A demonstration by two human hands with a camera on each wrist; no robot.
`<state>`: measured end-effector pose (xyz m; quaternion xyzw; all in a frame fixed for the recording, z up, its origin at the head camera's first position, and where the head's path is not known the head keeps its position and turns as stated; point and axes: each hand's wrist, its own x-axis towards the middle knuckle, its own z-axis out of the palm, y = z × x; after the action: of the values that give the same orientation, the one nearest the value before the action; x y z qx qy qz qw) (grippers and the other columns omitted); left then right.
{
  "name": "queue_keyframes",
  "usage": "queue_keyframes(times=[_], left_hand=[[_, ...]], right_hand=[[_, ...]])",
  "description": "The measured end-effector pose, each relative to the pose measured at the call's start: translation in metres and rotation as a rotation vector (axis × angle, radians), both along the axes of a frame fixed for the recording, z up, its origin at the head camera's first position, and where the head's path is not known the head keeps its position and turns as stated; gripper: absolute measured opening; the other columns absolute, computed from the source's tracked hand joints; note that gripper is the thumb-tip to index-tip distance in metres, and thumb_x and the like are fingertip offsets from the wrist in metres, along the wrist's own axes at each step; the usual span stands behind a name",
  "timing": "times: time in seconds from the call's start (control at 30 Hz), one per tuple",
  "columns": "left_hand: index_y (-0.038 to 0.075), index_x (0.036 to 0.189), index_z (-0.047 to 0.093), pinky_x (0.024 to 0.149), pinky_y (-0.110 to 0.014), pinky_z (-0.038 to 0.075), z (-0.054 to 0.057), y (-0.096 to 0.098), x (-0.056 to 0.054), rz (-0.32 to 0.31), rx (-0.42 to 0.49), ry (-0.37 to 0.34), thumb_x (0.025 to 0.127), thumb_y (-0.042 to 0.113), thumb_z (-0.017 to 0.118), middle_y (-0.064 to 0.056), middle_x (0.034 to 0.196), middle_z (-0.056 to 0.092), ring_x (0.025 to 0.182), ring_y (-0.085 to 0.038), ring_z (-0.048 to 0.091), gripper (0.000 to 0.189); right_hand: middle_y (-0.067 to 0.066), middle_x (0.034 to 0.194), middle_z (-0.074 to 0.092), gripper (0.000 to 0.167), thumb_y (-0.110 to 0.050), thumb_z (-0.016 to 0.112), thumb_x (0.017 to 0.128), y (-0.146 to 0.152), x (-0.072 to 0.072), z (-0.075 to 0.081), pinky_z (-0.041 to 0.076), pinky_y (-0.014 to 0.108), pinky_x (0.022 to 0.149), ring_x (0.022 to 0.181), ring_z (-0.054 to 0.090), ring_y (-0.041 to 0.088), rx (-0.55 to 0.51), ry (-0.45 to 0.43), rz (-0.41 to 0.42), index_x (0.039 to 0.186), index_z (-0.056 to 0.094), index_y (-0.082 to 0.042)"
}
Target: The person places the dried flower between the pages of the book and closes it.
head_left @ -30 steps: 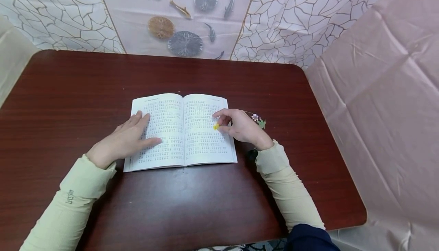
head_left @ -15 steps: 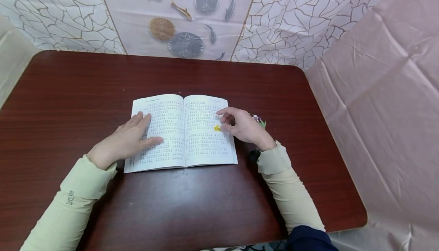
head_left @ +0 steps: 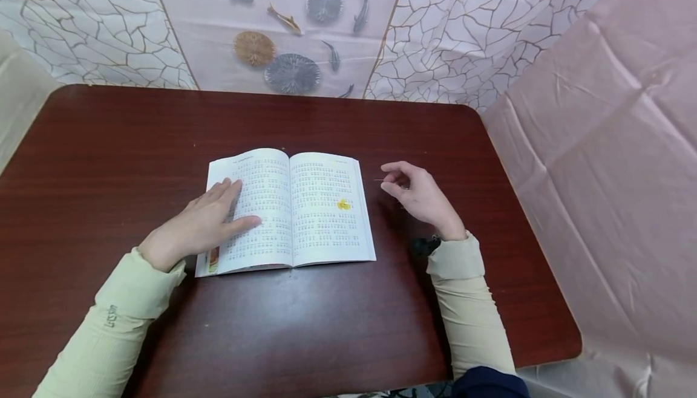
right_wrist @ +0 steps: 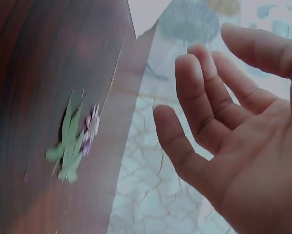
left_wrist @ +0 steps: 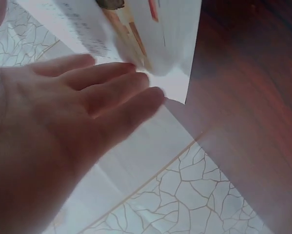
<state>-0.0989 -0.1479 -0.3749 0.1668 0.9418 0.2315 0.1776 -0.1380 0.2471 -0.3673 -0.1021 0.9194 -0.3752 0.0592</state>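
An open book [head_left: 321, 241] with printed pages lies on the table. My left hand [head_left: 193, 225] rests on its left page with straight, spread fingers; part of a coloured picture [head_left: 213, 259] shows beside the wrist. On the right page lies a small flat yellow flower [head_left: 343, 204]. My right hand [head_left: 420, 195] is off the book to the right, fingers loosely bent and nothing between them. In the right wrist view, a purple-white flower [right_wrist: 92, 126] on a thin stem and a green leaf [right_wrist: 70, 141] lie on the table near it. In the head view the hand mostly hides them.
The dark red wooden table [head_left: 294, 337] has a patterned cloth [head_left: 294, 29] hanging behind its far edge. A plain pinkish cloth [head_left: 610, 162] hangs along the right side. A black wrist strap [head_left: 425, 245] shows at the right cuff.
My right hand has let go of the yellow flower, leaving it on the right page, and moved right over the purple-white flower. The left page has lifted slightly, showing a picture under it.
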Motion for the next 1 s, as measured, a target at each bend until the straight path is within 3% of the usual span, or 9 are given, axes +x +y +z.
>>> queue_keyframes(times=[0.33, 0.47, 0.6, 0.67, 0.77, 1.0], left_hand=[[-0.002, 0.154, 0.005, 0.113, -0.057, 0.018, 0.0, 0.001, -0.001, -0.004, 0.138, 0.001, 0.095, 0.063, 0.041, -0.025, 0.159, 0.012, 0.145, -0.042, 0.013, 0.095], [0.0, 0.155, 0.007, 0.113, -0.054, 0.019, -0.001, 0.001, -0.001, -0.015, 0.219, 0.057, 0.103, 0.048, 0.036, -0.022, 0.159, 0.016, 0.145, -0.038, 0.016, 0.077], [0.002, 0.155, 0.008, 0.112, -0.053, 0.021, 0.0, 0.003, -0.001, -0.021, 0.266, 0.115, 0.105, 0.022, 0.038, -0.021, 0.156, 0.025, 0.144, -0.036, 0.022, 0.062], [0.003, 0.156, 0.008, 0.11, -0.052, 0.025, 0.0, 0.004, -0.002, -0.029, 0.274, 0.136, 0.101, 0.007, 0.04, -0.021, 0.155, 0.028, 0.142, -0.036, 0.025, 0.064], [0.004, 0.156, 0.007, 0.108, -0.052, 0.027, 0.001, 0.005, -0.003, -0.045, 0.277, 0.179, 0.095, -0.003, 0.041, -0.02, 0.156, 0.028, 0.141, -0.035, 0.027, 0.069], [0.012, 0.157, 0.001, 0.109, -0.05, 0.027, 0.002, 0.009, -0.005, -0.043, 0.342, 0.238, 0.096, 0.001, 0.046, -0.008, 0.162, 0.009, 0.145, -0.03, 0.019, 0.077]], right_hand=[[0.007, 0.106, 0.06, 0.035, -0.023, 0.059, 0.098, 0.03, 0.004, -0.004, 0.044, 0.035, 0.067, 0.082, 0.055, 0.025, -0.007, -0.021, -0.091, 0.131, 0.057, -0.013], [0.008, 0.106, 0.06, 0.034, -0.021, 0.059, 0.099, 0.033, 0.003, -0.005, 0.043, 0.034, 0.064, 0.079, 0.052, 0.024, 0.009, -0.026, -0.103, 0.132, 0.057, -0.011], [0.01, 0.107, 0.06, 0.035, -0.018, 0.058, 0.099, 0.036, 0.001, -0.008, 0.043, 0.034, 0.066, 0.08, 0.054, 0.024, 0.012, -0.025, -0.116, 0.132, 0.056, -0.007], [0.011, 0.107, 0.061, 0.034, -0.016, 0.057, 0.099, 0.038, 0.0, -0.009, 0.044, 0.035, 0.069, 0.082, 0.056, 0.025, 0.016, -0.021, -0.122, 0.132, 0.056, -0.006], [0.012, 0.107, 0.061, 0.033, -0.012, 0.055, 0.099, 0.043, -0.001, -0.01, 0.044, 0.036, 0.074, 0.084, 0.057, 0.026, 0.033, -0.01, -0.137, 0.131, 0.056, -0.004], [0.015, 0.106, 0.061, 0.032, -0.006, 0.054, 0.098, 0.053, -0.001, -0.012, 0.043, 0.037, 0.076, 0.086, 0.055, 0.027, 0.071, 0.003, -0.163, 0.13, 0.057, -0.001]])
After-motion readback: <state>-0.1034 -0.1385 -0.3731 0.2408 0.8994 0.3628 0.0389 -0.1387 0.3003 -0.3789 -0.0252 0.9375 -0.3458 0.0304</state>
